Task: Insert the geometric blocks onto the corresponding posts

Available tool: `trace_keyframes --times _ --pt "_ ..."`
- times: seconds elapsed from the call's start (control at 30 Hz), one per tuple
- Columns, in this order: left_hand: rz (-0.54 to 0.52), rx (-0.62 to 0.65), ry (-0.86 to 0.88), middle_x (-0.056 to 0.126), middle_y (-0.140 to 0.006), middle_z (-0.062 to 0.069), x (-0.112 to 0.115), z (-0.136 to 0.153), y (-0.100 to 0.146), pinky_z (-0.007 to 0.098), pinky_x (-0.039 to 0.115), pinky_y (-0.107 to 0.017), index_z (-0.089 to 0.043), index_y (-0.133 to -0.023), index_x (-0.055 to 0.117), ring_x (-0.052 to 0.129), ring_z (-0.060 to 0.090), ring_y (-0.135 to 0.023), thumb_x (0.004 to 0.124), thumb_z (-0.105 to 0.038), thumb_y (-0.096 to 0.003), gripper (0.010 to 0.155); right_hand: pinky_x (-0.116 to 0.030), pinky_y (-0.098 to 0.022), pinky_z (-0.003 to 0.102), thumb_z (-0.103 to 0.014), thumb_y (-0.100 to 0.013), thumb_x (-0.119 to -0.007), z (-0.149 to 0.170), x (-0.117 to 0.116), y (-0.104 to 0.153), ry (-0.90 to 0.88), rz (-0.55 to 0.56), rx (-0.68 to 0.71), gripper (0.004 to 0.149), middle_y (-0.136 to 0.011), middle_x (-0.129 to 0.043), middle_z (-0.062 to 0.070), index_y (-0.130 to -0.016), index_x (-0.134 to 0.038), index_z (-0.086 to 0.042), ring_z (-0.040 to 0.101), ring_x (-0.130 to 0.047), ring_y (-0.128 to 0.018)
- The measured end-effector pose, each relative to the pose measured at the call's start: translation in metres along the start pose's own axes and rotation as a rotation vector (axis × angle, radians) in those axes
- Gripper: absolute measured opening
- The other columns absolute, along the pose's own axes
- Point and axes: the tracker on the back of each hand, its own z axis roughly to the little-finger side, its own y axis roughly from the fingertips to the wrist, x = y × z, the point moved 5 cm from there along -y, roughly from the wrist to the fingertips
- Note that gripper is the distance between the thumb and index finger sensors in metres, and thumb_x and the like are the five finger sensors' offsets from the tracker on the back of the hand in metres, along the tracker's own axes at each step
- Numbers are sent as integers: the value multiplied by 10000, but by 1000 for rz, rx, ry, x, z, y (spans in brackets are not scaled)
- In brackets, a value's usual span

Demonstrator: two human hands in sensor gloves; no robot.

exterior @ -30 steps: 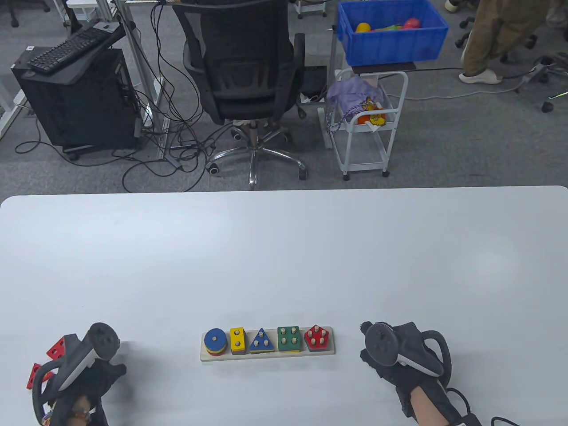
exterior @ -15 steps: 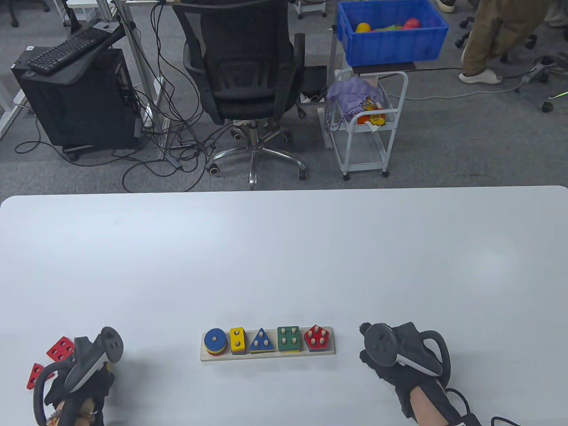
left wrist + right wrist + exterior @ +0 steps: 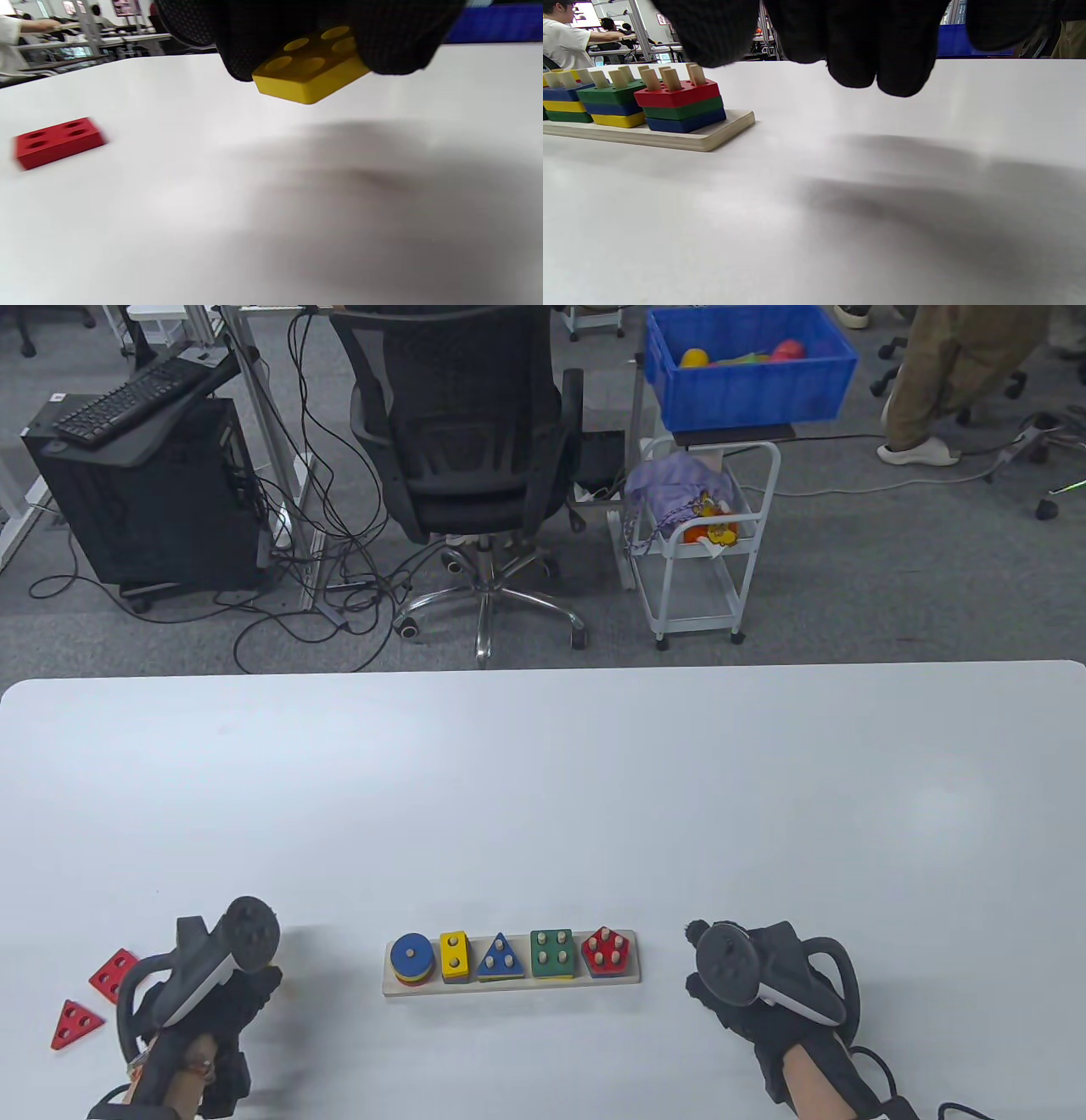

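The wooden post board (image 3: 512,984) lies at the near middle of the table. It carries stacks topped by a blue disc (image 3: 410,955), a yellow rectangle (image 3: 454,954), a blue triangle (image 3: 501,959), a green square (image 3: 552,952) and a red pentagon (image 3: 607,950). My left hand (image 3: 222,993) is left of the board. In the left wrist view it grips a yellow block (image 3: 312,74) with several holes, held above the table. My right hand (image 3: 747,984) is right of the board, empty, with its fingers (image 3: 874,51) hanging just above the table.
A red square block (image 3: 113,974) and a red triangle block (image 3: 75,1023) lie on the table left of my left hand. The red square also shows in the left wrist view (image 3: 57,142). The table's near edge is close below both hands.
My left hand has moved right and away from the two red blocks, toward the board, carrying the yellow block. My right hand has not moved.
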Motion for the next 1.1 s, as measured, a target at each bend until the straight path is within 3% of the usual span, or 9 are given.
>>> trace_keyframes --times 0.27,0.47,0.63,0.83,0.97,1.1 --pt "-29 356 239 658 -1128 0 -33 -111 21 492 643 -792 -307 -1074 567 810 247 -997 849 -455 -452 699 -646 -595 698 -466 -475 -738 -30 18 9 -26 127 111 647 -1016 -732 166 -1032 -596 -170 423 -817 -863" --pt "206 606 628 667 -1119 20 -20 -196 29 487 654 -786 -284 -1087 538 822 248 -986 843 -469 -459 723 -671 -592 676 -482 -459 -758 -67 37 26 -173 337 291 696 -1048 -682 98 -1047 -509 -208 383 -811 -889" --pt "436 706 902 655 -1122 18 2 -249 39 484 650 -789 -276 -1115 438 814 244 -994 833 -477 -472 782 -681 -586 670 -519 -432 -777 -89 48 41 -273 512 383 770 -1063 -637 105 -1055 -459 -197 382 -796 -898" --pt "538 715 1048 643 -1124 23 15 -269 43 490 646 -788 -254 -1126 358 805 251 -997 816 -483 -485 820 -722 -556 644 -492 -409 -811 -87 53 48 -305 611 374 670 -963 -788 86 -986 -621 -210 352 -883 -809" --pt "608 722 1204 602 -1134 26 20 -273 46 502 627 -797 -252 -1127 336 777 258 -1007 808 -484 -498 819 -715 -545 662 -527 -385 -834 -86 56 50 -373 617 349 751 -970 -767 149 -1003 -610 -163 387 -865 -815" --pt "619 728 1251 599 -1141 19 22 -275 48 488 626 -801 -257 -1126 350 773 248 -1018 791 -484 -507 793 -733 -533 641 -469 -387 -862 -92 62 56 -288 699 355 704 -935 -799 173 -974 -653 -141 402 -893 -771"
